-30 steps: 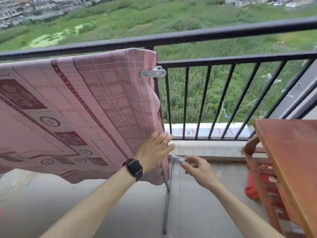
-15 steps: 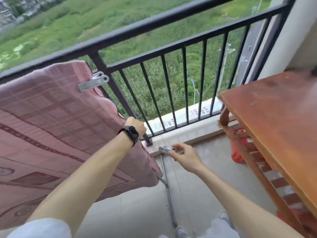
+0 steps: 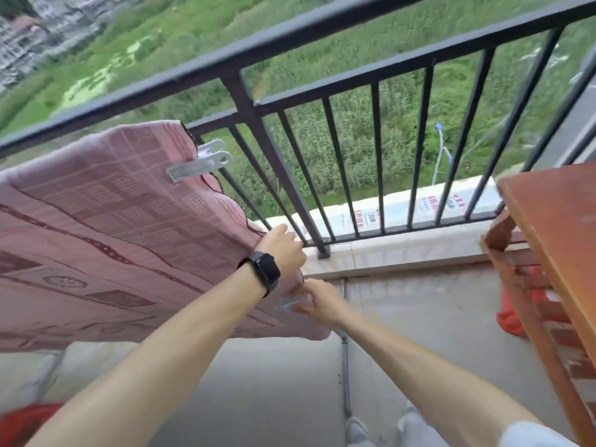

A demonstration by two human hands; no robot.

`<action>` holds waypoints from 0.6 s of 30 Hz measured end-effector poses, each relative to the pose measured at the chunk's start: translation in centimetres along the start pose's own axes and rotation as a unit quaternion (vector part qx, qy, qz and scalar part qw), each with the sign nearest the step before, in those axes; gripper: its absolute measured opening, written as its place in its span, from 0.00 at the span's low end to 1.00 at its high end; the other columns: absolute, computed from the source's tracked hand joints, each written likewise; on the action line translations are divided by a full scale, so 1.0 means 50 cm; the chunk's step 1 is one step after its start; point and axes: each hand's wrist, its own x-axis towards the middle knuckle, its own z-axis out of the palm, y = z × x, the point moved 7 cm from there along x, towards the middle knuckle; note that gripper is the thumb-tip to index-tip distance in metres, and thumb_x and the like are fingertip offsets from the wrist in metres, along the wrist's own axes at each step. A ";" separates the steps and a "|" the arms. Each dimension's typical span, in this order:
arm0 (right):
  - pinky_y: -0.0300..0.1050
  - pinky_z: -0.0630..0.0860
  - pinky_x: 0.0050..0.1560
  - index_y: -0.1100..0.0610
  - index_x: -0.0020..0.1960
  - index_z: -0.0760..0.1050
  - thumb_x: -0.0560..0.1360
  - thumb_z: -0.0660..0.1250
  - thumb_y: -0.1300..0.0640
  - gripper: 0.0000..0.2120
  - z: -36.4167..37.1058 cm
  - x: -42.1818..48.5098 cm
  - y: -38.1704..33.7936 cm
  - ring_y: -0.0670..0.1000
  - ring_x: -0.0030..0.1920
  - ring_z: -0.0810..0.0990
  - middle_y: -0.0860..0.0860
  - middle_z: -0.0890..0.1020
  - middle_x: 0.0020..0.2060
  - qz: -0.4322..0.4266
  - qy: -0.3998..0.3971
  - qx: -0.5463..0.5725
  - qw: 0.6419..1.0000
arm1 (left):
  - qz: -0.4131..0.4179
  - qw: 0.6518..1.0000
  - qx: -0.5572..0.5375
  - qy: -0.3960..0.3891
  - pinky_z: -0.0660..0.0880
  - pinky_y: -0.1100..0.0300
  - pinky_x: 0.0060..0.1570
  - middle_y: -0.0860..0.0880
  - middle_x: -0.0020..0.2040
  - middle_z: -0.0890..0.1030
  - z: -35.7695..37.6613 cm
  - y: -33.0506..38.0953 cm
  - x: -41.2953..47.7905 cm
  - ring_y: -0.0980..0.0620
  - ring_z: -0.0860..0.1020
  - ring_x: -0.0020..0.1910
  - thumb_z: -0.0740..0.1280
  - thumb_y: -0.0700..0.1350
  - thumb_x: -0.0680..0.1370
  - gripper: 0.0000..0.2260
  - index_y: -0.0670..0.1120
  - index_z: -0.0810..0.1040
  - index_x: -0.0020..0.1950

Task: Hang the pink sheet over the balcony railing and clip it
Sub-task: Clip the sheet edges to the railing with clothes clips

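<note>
One pink sheet (image 3: 106, 227) hangs on the railing (image 3: 258, 53), one grey clip (image 3: 201, 164) fixed. Left hand (image 3: 283, 250) grips its edge; right hand (image 3: 317, 303) pinches a second, blurred clip (image 3: 287, 304).

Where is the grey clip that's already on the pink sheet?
In the head view, the grey clip sits left of centre, pinching the pink sheet's upper right edge just below the railing's second bar, above the left hand.
</note>
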 end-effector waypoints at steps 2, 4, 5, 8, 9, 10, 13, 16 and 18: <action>0.42 0.71 0.53 0.53 0.60 0.83 0.74 0.73 0.51 0.15 0.016 0.003 0.026 0.54 0.59 0.78 0.51 0.83 0.57 0.005 0.010 0.022 1.000 | 0.003 1.000 0.015 -0.020 0.63 0.54 0.51 0.50 0.55 0.82 0.007 0.003 0.013 0.47 0.76 0.56 0.59 0.38 0.81 0.13 0.48 0.81 0.56; 0.38 0.67 0.49 0.52 0.61 0.82 0.75 0.72 0.52 0.15 0.031 0.006 0.047 0.52 0.58 0.78 0.51 0.82 0.56 -0.001 0.011 0.037 0.999 | 0.001 0.999 0.030 -0.044 0.64 0.54 0.51 0.51 0.54 0.82 0.010 0.003 0.024 0.47 0.76 0.56 0.59 0.39 0.82 0.12 0.49 0.81 0.56; 0.37 0.65 0.47 0.51 0.61 0.82 0.75 0.71 0.52 0.14 0.038 0.009 0.058 0.53 0.57 0.78 0.52 0.82 0.55 -0.003 0.016 0.040 0.999 | -0.003 0.998 0.033 -0.055 0.65 0.54 0.51 0.51 0.54 0.82 0.013 0.004 0.029 0.47 0.77 0.55 0.59 0.39 0.81 0.11 0.49 0.81 0.55; 0.35 0.65 0.51 0.53 0.62 0.81 0.77 0.71 0.50 0.15 0.052 0.007 0.088 0.53 0.59 0.76 0.52 0.81 0.56 -0.010 0.028 0.019 0.999 | -0.021 0.996 0.020 -0.079 0.66 0.55 0.47 0.52 0.51 0.81 0.028 0.024 0.044 0.48 0.77 0.52 0.59 0.43 0.81 0.10 0.51 0.80 0.54; 0.38 0.68 0.56 0.52 0.63 0.80 0.77 0.70 0.49 0.16 0.055 0.006 0.101 0.52 0.61 0.75 0.51 0.80 0.58 -0.009 0.029 0.011 0.999 | -0.024 0.995 0.017 -0.092 0.66 0.54 0.48 0.52 0.50 0.81 0.036 0.037 0.052 0.48 0.77 0.51 0.59 0.45 0.80 0.10 0.52 0.80 0.53; 0.41 0.70 0.60 0.51 0.64 0.80 0.77 0.70 0.48 0.17 0.057 0.003 0.114 0.51 0.62 0.74 0.50 0.79 0.59 -0.002 0.025 0.009 1.000 | -0.026 0.993 0.020 -0.110 0.67 0.53 0.50 0.53 0.50 0.80 0.049 0.053 0.062 0.49 0.77 0.51 0.59 0.45 0.80 0.09 0.52 0.79 0.54; 0.50 0.75 0.61 0.49 0.65 0.79 0.77 0.69 0.46 0.18 0.069 0.005 0.137 0.51 0.62 0.74 0.49 0.77 0.60 0.003 0.023 0.011 1.000 | -0.024 0.989 0.018 -0.142 0.68 0.52 0.54 0.53 0.52 0.81 0.087 0.099 0.096 0.49 0.77 0.54 0.58 0.41 0.82 0.12 0.51 0.79 0.58; 0.52 0.77 0.58 0.46 0.63 0.78 0.75 0.69 0.44 0.18 0.086 0.017 0.147 0.50 0.64 0.74 0.45 0.76 0.63 -0.008 0.026 0.012 1.000 | -0.015 0.991 -0.016 -0.129 0.66 0.55 0.49 0.52 0.55 0.81 0.113 0.132 0.120 0.49 0.78 0.56 0.55 0.38 0.82 0.13 0.48 0.77 0.60; 0.48 0.77 0.59 0.46 0.61 0.80 0.73 0.71 0.44 0.17 0.095 0.030 0.165 0.49 0.65 0.74 0.43 0.75 0.66 -0.012 0.038 0.027 0.999 | -0.008 0.993 -0.025 -0.119 0.64 0.55 0.47 0.51 0.55 0.82 0.124 0.138 0.128 0.47 0.79 0.56 0.56 0.39 0.82 0.12 0.48 0.78 0.58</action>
